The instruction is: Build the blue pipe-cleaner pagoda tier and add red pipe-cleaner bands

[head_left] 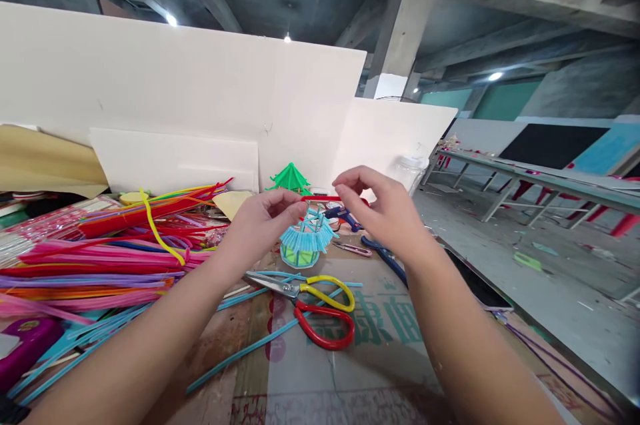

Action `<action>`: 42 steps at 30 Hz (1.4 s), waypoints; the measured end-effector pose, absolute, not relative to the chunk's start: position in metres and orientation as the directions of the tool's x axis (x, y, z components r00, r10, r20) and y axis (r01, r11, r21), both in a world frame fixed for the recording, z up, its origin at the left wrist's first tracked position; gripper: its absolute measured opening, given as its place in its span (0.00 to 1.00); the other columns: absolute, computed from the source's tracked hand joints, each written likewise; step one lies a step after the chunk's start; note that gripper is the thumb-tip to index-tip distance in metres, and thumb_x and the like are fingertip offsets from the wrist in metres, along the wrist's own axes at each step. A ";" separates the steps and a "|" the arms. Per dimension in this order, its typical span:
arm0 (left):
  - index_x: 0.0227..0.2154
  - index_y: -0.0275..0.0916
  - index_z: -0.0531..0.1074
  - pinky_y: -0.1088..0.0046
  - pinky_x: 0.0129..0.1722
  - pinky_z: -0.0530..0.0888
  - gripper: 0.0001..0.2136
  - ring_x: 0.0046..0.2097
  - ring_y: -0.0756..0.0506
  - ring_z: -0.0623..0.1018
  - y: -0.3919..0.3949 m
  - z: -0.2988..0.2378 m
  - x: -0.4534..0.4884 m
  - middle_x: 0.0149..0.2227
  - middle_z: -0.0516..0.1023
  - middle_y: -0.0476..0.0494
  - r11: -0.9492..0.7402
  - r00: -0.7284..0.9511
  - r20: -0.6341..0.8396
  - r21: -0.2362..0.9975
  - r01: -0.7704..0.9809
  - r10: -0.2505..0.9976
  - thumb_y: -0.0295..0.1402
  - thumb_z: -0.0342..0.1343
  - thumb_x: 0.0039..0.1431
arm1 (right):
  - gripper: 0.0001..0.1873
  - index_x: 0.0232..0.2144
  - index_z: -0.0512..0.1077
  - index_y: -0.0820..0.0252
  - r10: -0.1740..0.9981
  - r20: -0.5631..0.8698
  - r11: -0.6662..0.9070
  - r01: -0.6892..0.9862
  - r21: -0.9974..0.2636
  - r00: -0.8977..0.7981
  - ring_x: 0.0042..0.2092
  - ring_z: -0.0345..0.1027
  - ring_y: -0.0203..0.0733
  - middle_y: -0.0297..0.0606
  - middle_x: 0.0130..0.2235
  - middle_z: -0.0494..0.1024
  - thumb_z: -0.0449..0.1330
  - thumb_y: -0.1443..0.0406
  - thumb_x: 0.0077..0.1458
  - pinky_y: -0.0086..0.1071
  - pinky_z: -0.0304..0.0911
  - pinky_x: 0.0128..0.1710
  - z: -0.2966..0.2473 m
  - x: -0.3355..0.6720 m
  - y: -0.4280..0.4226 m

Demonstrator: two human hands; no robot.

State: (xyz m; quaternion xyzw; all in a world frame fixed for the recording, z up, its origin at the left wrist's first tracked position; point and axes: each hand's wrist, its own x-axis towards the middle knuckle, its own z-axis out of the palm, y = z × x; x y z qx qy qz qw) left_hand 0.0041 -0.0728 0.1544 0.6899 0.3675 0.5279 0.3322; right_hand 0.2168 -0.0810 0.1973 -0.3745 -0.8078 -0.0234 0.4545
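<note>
A short red pipe cleaner (323, 198) stretches level between my two hands. My left hand (267, 215) pinches its left end between thumb and fingers. My right hand (377, 208) is closed at the other end, thumb and index finger close together, partly hiding the strip. Just below stands a small light-blue and green pipe-cleaner model (303, 242) with a fringed blue roof and a few upright posts on top. Behind it is a green pointed pipe-cleaner roof (291, 177). Scissors (310, 305) with one yellow and one red handle lie nearer me, across blue pipe cleaners (245, 352).
Bundles of coloured pipe cleaners (110, 258) crowd the left, near a purple tool (30, 348). Blue-handled pliers (385, 258), a small pink-handled tool (353, 249) and a dark-screened phone (475, 278) lie right. White boards (175, 78) stand behind; a clear jar (413, 172) is at back right.
</note>
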 end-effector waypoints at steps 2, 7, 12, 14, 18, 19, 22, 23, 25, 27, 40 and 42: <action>0.34 0.38 0.79 0.73 0.32 0.72 0.15 0.33 0.46 0.77 -0.072 0.158 0.000 0.30 0.80 0.47 -0.526 0.121 0.513 0.835 0.159 0.850 0.47 0.63 0.57 | 0.04 0.37 0.73 0.58 0.583 0.767 0.716 0.615 -0.330 -0.267 0.32 0.69 0.38 0.33 0.31 0.76 0.58 0.65 0.62 0.29 0.61 0.30 0.203 0.215 -0.070; 0.33 0.39 0.80 0.74 0.31 0.70 0.13 0.31 0.48 0.76 -0.071 0.165 -0.013 0.28 0.79 0.49 -0.569 -0.022 0.585 0.796 0.204 0.811 0.45 0.63 0.56 | 0.06 0.41 0.70 0.59 0.608 0.741 0.660 0.700 -0.274 -0.284 0.33 0.67 0.38 0.35 0.33 0.75 0.54 0.66 0.64 0.31 0.59 0.33 0.203 0.206 -0.044; 0.32 0.40 0.80 0.74 0.34 0.72 0.11 0.33 0.47 0.77 -0.073 0.169 -0.018 0.30 0.81 0.48 -0.594 -0.039 0.622 0.762 0.257 0.782 0.43 0.62 0.58 | 0.04 0.35 0.73 0.57 0.727 0.304 0.674 0.725 -0.142 -0.616 0.29 0.66 0.37 0.33 0.30 0.77 0.58 0.66 0.63 0.29 0.53 0.28 0.191 0.201 -0.058; 0.32 0.40 0.79 0.74 0.33 0.72 0.11 0.32 0.47 0.78 -0.075 0.171 -0.019 0.29 0.81 0.48 -0.597 -0.044 0.626 0.761 0.252 0.779 0.42 0.61 0.59 | 0.06 0.30 0.74 0.57 0.709 0.198 0.703 0.701 -0.121 -0.677 0.27 0.66 0.36 0.32 0.27 0.76 0.62 0.67 0.60 0.29 0.52 0.27 0.177 0.203 -0.076; 0.34 0.39 0.77 0.74 0.32 0.73 0.09 0.31 0.48 0.79 -0.077 0.173 -0.017 0.27 0.81 0.49 -0.599 -0.048 0.615 0.781 0.179 0.787 0.40 0.60 0.60 | 0.15 0.41 0.77 0.57 0.707 -0.031 0.704 0.707 -0.064 -0.707 0.32 0.72 0.44 0.37 0.31 0.79 0.72 0.65 0.50 0.30 0.56 0.29 0.133 0.213 -0.109; 0.35 0.39 0.76 0.74 0.32 0.74 0.09 0.30 0.48 0.80 -0.077 0.173 -0.017 0.27 0.81 0.49 -0.593 -0.043 0.604 0.791 0.148 0.796 0.40 0.60 0.60 | 0.20 0.46 0.76 0.58 0.729 -0.092 0.677 0.734 -0.058 -0.679 0.36 0.74 0.46 0.40 0.35 0.80 0.73 0.63 0.50 0.31 0.58 0.31 0.122 0.214 -0.113; 0.36 0.39 0.73 0.73 0.31 0.75 0.11 0.32 0.47 0.81 -0.074 0.171 -0.014 0.29 0.82 0.48 -0.563 -0.003 0.564 0.824 0.058 0.825 0.41 0.61 0.58 | 0.27 0.56 0.72 0.59 0.753 -0.164 0.634 0.770 -0.076 -0.637 0.44 0.75 0.51 0.47 0.44 0.80 0.68 0.65 0.53 0.33 0.62 0.38 0.098 0.213 -0.114; 0.36 0.39 0.73 0.72 0.32 0.75 0.11 0.33 0.46 0.82 -0.073 0.169 -0.013 0.30 0.83 0.47 -0.553 0.019 0.553 0.833 0.034 0.833 0.41 0.62 0.57 | 0.28 0.58 0.70 0.58 0.755 -0.166 0.630 0.772 -0.085 -0.634 0.46 0.75 0.51 0.48 0.46 0.79 0.66 0.67 0.55 0.34 0.63 0.39 0.093 0.211 -0.112; 0.35 0.39 0.72 0.70 0.34 0.77 0.13 0.33 0.45 0.82 -0.070 0.166 -0.012 0.31 0.83 0.46 -0.538 0.058 0.537 0.843 -0.003 0.842 0.43 0.63 0.56 | 0.33 0.62 0.67 0.58 0.760 -0.168 0.621 0.778 -0.097 -0.628 0.47 0.75 0.53 0.50 0.49 0.78 0.63 0.69 0.53 0.35 0.64 0.40 0.086 0.208 -0.106; 0.35 0.39 0.72 0.69 0.35 0.77 0.14 0.34 0.45 0.82 -0.068 0.164 -0.011 0.31 0.83 0.45 -0.521 0.081 0.520 0.854 -0.019 0.850 0.44 0.64 0.55 | 0.39 0.65 0.65 0.57 0.770 -0.171 0.607 0.788 -0.101 -0.615 0.48 0.75 0.54 0.53 0.52 0.77 0.62 0.71 0.49 0.36 0.66 0.40 0.080 0.207 -0.101; 0.30 0.39 0.73 0.73 0.33 0.73 0.11 0.31 0.49 0.76 -0.081 0.181 -0.024 0.27 0.77 0.50 -0.616 -0.043 0.618 0.786 0.056 0.785 0.42 0.63 0.56 | 0.29 0.59 0.66 0.46 0.864 0.113 0.381 0.490 -0.784 -0.491 0.50 0.74 0.47 0.39 0.51 0.77 0.61 0.64 0.56 0.38 0.69 0.52 0.072 0.242 -0.106; 0.30 0.39 0.74 0.73 0.34 0.73 0.12 0.33 0.49 0.77 -0.081 0.182 -0.026 0.28 0.78 0.49 -0.621 -0.066 0.623 0.782 0.059 0.779 0.42 0.64 0.56 | 0.27 0.56 0.66 0.46 0.878 0.125 0.365 0.479 -0.799 -0.461 0.42 0.72 0.46 0.37 0.44 0.75 0.64 0.63 0.54 0.36 0.70 0.45 0.071 0.249 -0.108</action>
